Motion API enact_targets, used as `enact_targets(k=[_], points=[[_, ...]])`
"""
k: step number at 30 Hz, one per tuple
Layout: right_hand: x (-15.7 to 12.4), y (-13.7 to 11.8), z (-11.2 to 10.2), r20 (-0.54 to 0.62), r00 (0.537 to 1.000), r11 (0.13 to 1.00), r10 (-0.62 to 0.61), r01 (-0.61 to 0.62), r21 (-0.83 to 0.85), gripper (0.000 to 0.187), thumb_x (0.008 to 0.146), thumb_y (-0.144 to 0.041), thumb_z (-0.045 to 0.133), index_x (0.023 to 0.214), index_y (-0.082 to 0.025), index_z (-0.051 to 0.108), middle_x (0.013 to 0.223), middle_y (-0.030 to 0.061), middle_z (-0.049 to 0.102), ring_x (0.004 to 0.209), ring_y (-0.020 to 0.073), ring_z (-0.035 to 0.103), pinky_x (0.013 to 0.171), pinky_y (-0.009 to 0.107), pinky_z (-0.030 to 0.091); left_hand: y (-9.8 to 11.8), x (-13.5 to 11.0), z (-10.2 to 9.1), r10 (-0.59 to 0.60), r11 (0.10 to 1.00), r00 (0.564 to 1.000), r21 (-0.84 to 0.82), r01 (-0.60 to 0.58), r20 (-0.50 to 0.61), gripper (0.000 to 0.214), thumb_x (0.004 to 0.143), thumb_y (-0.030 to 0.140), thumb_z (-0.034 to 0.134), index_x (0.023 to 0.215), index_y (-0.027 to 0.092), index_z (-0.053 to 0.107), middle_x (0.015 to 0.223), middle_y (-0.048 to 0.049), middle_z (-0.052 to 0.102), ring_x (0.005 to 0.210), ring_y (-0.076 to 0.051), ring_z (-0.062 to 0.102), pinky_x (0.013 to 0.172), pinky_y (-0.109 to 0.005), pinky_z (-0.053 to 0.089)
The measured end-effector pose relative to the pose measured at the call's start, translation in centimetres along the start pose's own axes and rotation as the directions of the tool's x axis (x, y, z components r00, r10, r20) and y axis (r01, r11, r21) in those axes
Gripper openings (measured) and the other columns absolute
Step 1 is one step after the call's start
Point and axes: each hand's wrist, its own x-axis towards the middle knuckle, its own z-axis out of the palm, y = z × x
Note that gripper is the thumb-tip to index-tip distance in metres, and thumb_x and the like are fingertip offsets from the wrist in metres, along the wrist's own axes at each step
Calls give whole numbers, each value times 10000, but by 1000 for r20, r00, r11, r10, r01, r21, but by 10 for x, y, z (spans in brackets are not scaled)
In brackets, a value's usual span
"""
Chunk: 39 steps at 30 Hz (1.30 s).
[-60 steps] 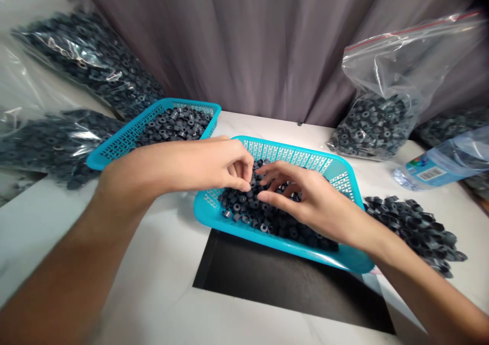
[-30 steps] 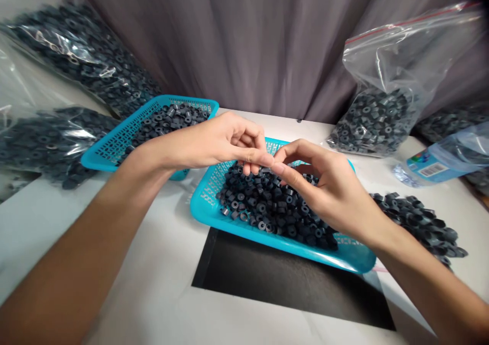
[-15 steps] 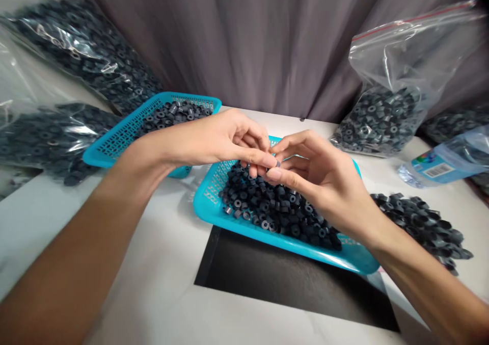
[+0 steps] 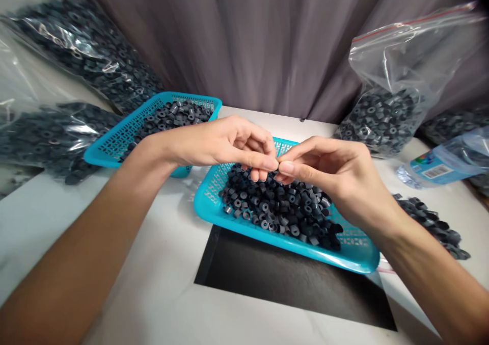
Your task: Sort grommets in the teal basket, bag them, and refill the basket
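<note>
My left hand (image 4: 244,149) and my right hand (image 4: 324,164) meet above the front blue plastic basket (image 4: 282,240). Thumb and index finger of each are pinched together, tip against tip. A small dark piece, seen at these fingertips a moment ago, is almost wholly covered by them. Beneath lies a heap of short dark grey ring-shaped pieces (image 4: 275,207), with holes through their middles. They fill most of the basket, and its perforated right end shows bare.
Another blue basket (image 4: 110,154) of rings stands behind my left forearm. Bulging clear bags (image 4: 49,131) lie at left. A zip bag (image 4: 382,115) stands back right, near a bottle (image 4: 439,164). Dark curved pieces (image 4: 431,222) are piled at right. A black sheet (image 4: 290,284) lies in front.
My right hand has turned and shifted slightly to the right, its fingers closing into a tighter pinch. The small dark piece has become hidden. My left hand is slightly lower.
</note>
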Motion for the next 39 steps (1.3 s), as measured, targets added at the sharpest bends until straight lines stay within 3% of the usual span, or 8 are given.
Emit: enact_targets(k=[5, 10, 17, 23, 29, 32, 36, 39], points=[[0, 6, -2, -1, 1000, 999, 16, -16, 52, 157, 864, -395, 798, 921, -249, 787, 882, 31, 779, 801, 194, 734, 787, 370, 626, 3, -3, 0, 4, 1000, 1000, -8, -4, -22, 107, 822, 314, 745, 833, 208, 750, 806, -2, 757, 807, -172, 734, 753, -254, 550], [3, 7, -4, -84, 996, 999, 13, -8, 53, 202, 841, -416, 817, 905, -231, 770, 830, 25, 757, 751, 178, 714, 750, 346, 615, 0, -6, -4, 21, 1000, 998, 16, -20, -65, 127, 854, 340, 728, 868, 214, 743, 860, -3, 780, 850, -173, 748, 782, -249, 563], [0, -2, 5, 3, 1000, 1000, -3, 2, 20, 273, 877, -459, 770, 995, -214, 794, 918, 52, 787, 789, 179, 713, 756, 325, 593, 1, -9, -7, 77, 997, 996, -19, -78, -49, 122, 868, 317, 744, 898, 199, 740, 881, -18, 797, 869, -181, 765, 821, -276, 584], [-1, -1, 5, -128, 989, 972, -76, 45, -229, 224, 920, -424, 725, 951, -218, 808, 888, 42, 782, 757, 182, 704, 712, 318, 548, 3, -3, 3, 66, 994, 983, -77, -80, -169, 209, 787, 290, 838, 898, 160, 718, 909, -35, 790, 907, -184, 757, 850, -277, 568], [2, 3, 2, -91, 993, 944, -76, 42, -327, 267, 983, -430, 629, 913, -207, 756, 871, 42, 759, 764, 183, 680, 709, 325, 516, 0, 0, 11, 58, 997, 982, -49, -68, -182, 206, 848, 341, 791, 887, 149, 729, 821, -58, 780, 826, -178, 743, 821, -287, 550], [3, 5, -1, -74, 996, 949, -50, 24, -316, 286, 992, -431, 609, 894, -191, 728, 850, 45, 744, 754, 178, 671, 708, 325, 512, -3, 0, 12, 80, 996, 985, -35, -86, -150, 169, 888, 315, 747, 882, 148, 724, 826, -60, 770, 813, -171, 731, 823, -296, 549], [4, 9, -2, -60, 997, 983, 41, -51, -178, 331, 956, -488, 638, 881, -172, 702, 839, 58, 734, 763, 191, 690, 718, 332, 546, -4, 0, 15, 85, 995, 988, -42, -91, -129, 187, 917, 324, 711, 891, 139, 709, 854, -63, 766, 819, -169, 729, 825, -298, 553], [4, 14, -6, -72, 996, 990, 59, -68, -127, 352, 937, -513, 645, 873, -169, 682, 841, 62, 726, 770, 198, 703, 726, 339, 572, -6, -4, 16, 75, 997, 985, -20, -79, -157, 243, 938, 373, 683, 874, 139, 688, 834, -57, 764, 813, -170, 729, 801, -294, 555]])
